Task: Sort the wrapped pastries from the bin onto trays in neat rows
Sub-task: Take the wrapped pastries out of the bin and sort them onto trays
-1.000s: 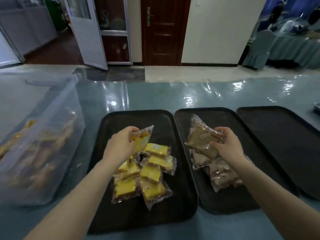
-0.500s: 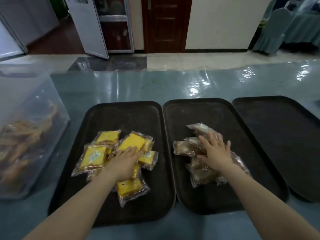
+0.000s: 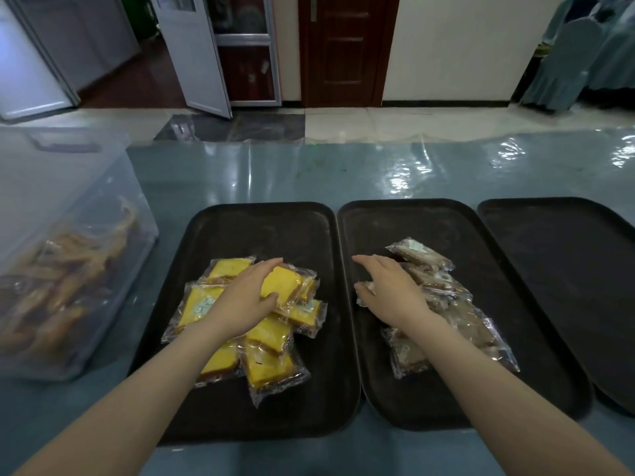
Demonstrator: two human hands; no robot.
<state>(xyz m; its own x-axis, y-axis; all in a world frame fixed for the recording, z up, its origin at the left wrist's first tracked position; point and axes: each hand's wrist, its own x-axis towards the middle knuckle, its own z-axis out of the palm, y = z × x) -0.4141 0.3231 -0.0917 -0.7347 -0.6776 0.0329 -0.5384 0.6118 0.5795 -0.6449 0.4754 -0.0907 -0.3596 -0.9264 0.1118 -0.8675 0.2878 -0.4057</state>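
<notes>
Several wrapped yellow pastries (image 3: 264,365) lie in a loose overlapping pile on the left black tray (image 3: 261,209). My left hand (image 3: 245,298) rests on that pile, fingers and thumb closed round the top yellow pastry (image 3: 287,283). Several wrapped brown pastries (image 3: 470,321) are heaped on the middle black tray (image 3: 412,205). My right hand (image 3: 391,292) hovers flat over the left side of the brown heap, fingers spread and pointing left, holding nothing. At the left stands the clear plastic bin (image 3: 79,214) with more wrapped pastries inside, blurred by its wall.
A third black tray (image 3: 556,255) with nothing on it lies at the right, partly cut off by the frame edge. All three trays sit side by side on a shiny blue table cover (image 3: 309,173). Beyond the table are doors and draped chairs.
A second ago each hand held a pack above its tray. Both packs were set down on the piles. My left hand now curls round a yellow pastry; my right hand has lifted off and opened.
</notes>
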